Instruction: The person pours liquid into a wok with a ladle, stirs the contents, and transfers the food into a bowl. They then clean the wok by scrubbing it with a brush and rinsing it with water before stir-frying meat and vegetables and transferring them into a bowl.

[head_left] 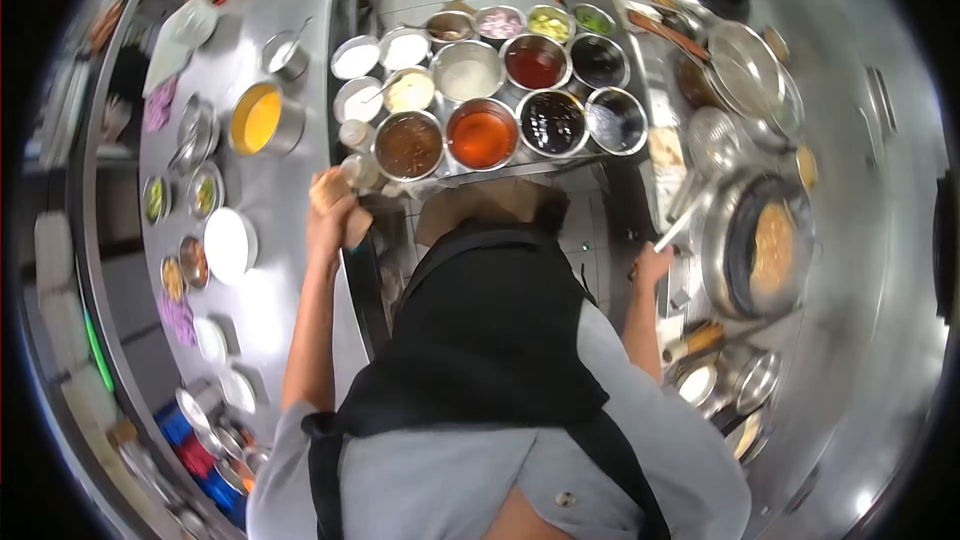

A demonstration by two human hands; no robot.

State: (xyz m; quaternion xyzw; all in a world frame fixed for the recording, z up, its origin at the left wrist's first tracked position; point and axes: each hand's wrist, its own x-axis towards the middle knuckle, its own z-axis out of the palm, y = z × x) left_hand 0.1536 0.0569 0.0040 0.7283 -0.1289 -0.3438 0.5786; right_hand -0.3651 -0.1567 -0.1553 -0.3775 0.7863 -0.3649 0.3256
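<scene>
My left hand is closed at the edge of the left steel counter, next to small jars. Something tan shows at its fingers, but I cannot make out what it is. My right hand is wrapped round the lower end of a pale long-handled utensil. This handle slants up past the rim of a wok, and its far end is hard to tell from the ladles there. Inside the wok sits a dark round pan with a light brown food in it.
Ahead, steel pots of sauces and bowls of powders and chopped vegetables crowd a stand. A pot of yellow liquid, white bowls and small dishes stand on the left counter. Strainers and a perforated ladle lie right of the stand.
</scene>
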